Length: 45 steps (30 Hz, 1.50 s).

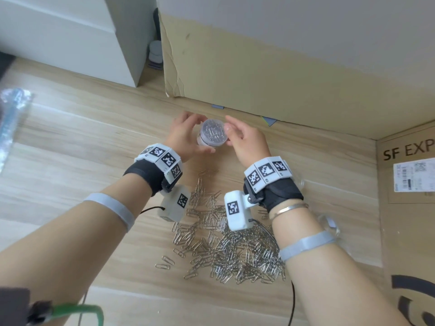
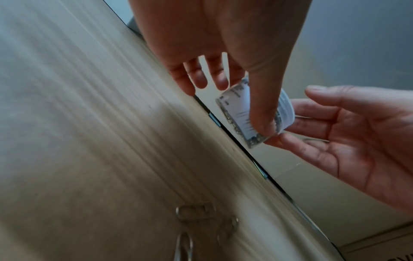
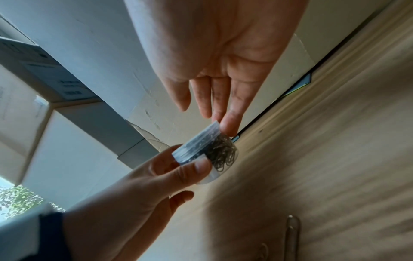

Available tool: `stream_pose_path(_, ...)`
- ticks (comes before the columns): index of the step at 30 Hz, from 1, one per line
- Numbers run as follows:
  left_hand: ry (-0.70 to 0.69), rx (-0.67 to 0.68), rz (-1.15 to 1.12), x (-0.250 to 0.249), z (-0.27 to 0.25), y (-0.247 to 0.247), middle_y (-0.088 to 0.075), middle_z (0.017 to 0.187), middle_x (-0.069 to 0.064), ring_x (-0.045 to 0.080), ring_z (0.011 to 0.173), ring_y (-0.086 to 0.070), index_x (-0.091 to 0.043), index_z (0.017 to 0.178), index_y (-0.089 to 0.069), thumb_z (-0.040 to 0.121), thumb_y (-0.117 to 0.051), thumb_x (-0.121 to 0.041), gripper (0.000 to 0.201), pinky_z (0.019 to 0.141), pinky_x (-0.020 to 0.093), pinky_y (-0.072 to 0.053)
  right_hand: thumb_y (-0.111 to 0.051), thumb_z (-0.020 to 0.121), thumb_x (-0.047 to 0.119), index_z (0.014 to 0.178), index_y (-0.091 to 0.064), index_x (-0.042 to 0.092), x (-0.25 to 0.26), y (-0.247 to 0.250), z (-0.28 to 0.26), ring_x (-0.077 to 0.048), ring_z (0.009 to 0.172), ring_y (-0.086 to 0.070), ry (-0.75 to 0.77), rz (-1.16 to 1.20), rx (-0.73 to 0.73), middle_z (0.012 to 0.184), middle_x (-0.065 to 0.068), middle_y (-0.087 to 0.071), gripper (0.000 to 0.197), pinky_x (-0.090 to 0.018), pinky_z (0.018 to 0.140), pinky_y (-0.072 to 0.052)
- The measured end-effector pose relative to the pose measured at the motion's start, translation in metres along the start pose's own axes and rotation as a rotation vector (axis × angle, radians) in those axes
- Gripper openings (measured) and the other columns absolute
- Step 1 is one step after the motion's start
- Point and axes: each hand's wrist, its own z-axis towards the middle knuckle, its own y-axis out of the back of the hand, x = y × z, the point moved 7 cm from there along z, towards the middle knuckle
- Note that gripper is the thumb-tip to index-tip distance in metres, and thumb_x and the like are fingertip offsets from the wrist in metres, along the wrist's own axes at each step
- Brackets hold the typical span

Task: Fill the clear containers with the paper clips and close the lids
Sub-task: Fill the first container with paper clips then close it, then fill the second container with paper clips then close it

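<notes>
A small round clear container (image 1: 213, 137) full of paper clips, with its lid (image 1: 213, 130) on, is held above the wooden table. My left hand (image 1: 204, 135) grips its side between thumb and fingers; in the left wrist view the thumb lies across the container (image 2: 239, 113). My right hand (image 1: 231, 130) is spread, its straight fingertips (image 3: 228, 127) touching the lid's (image 3: 196, 143) edge and the thumb held apart. A big loose pile of silver paper clips (image 1: 230, 243) lies on the table under my wrists.
A large cardboard box (image 1: 282, 67) stands right behind the hands and another, printed SF EXP (image 1: 407, 208), walls the right side. More clear plastic pieces (image 1: 329, 224) show by my right forearm. A white cabinet (image 1: 70, 38) stands far left, and a plastic bag (image 1: 11, 114) lies at the left edge.
</notes>
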Motion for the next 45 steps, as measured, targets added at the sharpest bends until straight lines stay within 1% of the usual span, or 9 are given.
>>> stream_pose_path(4, 0.009, -0.034, 0.081, 0.0, 0.02, 0.003, -0.053, 0.115, 0.005, 0.023, 0.104, -0.045, -0.017, 0.12, -0.051, 0.06, -0.082, -0.023, 0.067, 0.088, 0.029, -0.036, -0.044, 0.096, 0.027, 0.133, -0.049, 0.02, 0.002, 0.001, 0.014, -0.017, 0.11, -0.062, -0.002, 0.041, -0.035, 0.13, 0.001, -0.058, 0.038, -0.035, 0.103, -0.043)
stream_pose_path(10, 0.064, -0.032, 0.076, 0.011, 0.04, 0.005, -0.051, 0.121, 0.006, 0.025, 0.11, -0.045, -0.017, 0.123, -0.05, 0.064, -0.079, -0.017, 0.067, 0.092, 0.031, -0.036, -0.044, 0.096, 0.021, 0.133, -0.049, 0.017, -0.003, -0.002, 0.028, -0.015, 0.113, -0.06, -0.034, 0.12, -0.065, 0.129, -0.001, -0.059, 0.038, -0.029, 0.105, -0.041)
stream_pose_path(15, 0.081, 0.015, 0.094, 0.017, 0.042, 0.002, -0.049, 0.126, 0.007, 0.024, 0.113, -0.046, -0.017, 0.128, -0.048, 0.064, -0.079, -0.014, 0.071, 0.094, 0.029, -0.036, -0.045, 0.095, 0.022, 0.132, -0.05, 0.018, -0.014, -0.012, 0.032, -0.015, 0.113, -0.06, -0.07, 0.122, -0.052, 0.127, -0.001, -0.061, 0.037, -0.033, 0.104, -0.042)
stream_pose_path(23, 0.144, -0.001, 0.047, 0.012, 0.031, 0.004, -0.039, 0.131, 0.011, 0.028, 0.122, -0.037, -0.036, 0.139, -0.029, 0.061, -0.08, -0.011, 0.096, 0.108, 0.042, -0.031, -0.045, 0.093, 0.019, 0.129, -0.053, 0.016, -0.024, -0.005, 0.023, -0.02, 0.109, -0.062, -0.128, 0.082, -0.109, 0.12, -0.006, -0.065, 0.037, -0.037, 0.101, -0.045)
stream_pose_path(29, 0.076, -0.045, 0.081, -0.011, 0.011, 0.006, -0.039, 0.123, 0.014, 0.03, 0.115, -0.041, -0.036, 0.136, -0.034, 0.068, -0.072, -0.007, 0.083, 0.104, 0.036, -0.032, -0.042, 0.091, 0.015, 0.119, -0.059, 0.022, -0.027, 0.014, -0.004, -0.018, 0.094, -0.065, -0.138, -0.001, -0.153, 0.114, 0.002, -0.066, 0.033, -0.03, 0.08, -0.048)
stream_pose_path(32, 0.038, -0.017, 0.106, -0.025, -0.007, -0.001, -0.042, 0.123, 0.013, 0.03, 0.113, -0.039, -0.032, 0.134, -0.038, 0.072, -0.068, -0.006, 0.073, 0.098, 0.03, -0.029, -0.043, 0.091, 0.015, 0.111, -0.062, 0.024, -0.032, 0.018, -0.023, -0.018, 0.089, -0.065, -0.146, -0.032, -0.165, 0.112, 0.003, -0.066, 0.029, -0.026, 0.072, -0.047)
stream_pose_path(39, 0.005, 0.109, 0.167, -0.035, -0.056, -0.044, -0.044, 0.121, 0.008, 0.029, 0.111, -0.041, -0.032, 0.128, -0.044, 0.074, -0.064, -0.009, 0.062, 0.098, 0.033, -0.032, -0.043, 0.091, 0.018, 0.102, -0.066, 0.026, -0.065, 0.021, -0.076, -0.016, 0.077, -0.059, -0.235, -0.083, -0.178, 0.108, 0.0, -0.066, 0.027, -0.023, 0.059, -0.043)
stream_pose_path(43, 0.066, 0.103, 0.278, -0.026, -0.08, -0.054, -0.042, 0.124, 0.004, 0.029, 0.114, -0.037, -0.036, 0.123, -0.047, 0.078, -0.057, -0.015, 0.05, 0.096, 0.038, -0.033, -0.044, 0.092, 0.018, 0.099, -0.065, 0.026, -0.093, 0.024, -0.108, -0.019, 0.078, -0.063, -0.302, -0.156, -0.189, 0.104, 0.002, -0.067, 0.024, -0.034, 0.071, -0.055)
stream_pose_path(45, 0.146, 0.072, 0.311, -0.017, -0.091, -0.052, -0.038, 0.129, 0.002, 0.029, 0.119, -0.033, -0.038, 0.121, -0.047, 0.081, -0.052, -0.019, 0.045, 0.099, 0.04, -0.031, -0.043, 0.094, 0.019, 0.099, -0.065, 0.024, -0.108, 0.026, -0.12, -0.017, 0.078, -0.062, -0.336, -0.211, -0.173, 0.106, 0.004, -0.066, 0.023, -0.033, 0.072, -0.054)
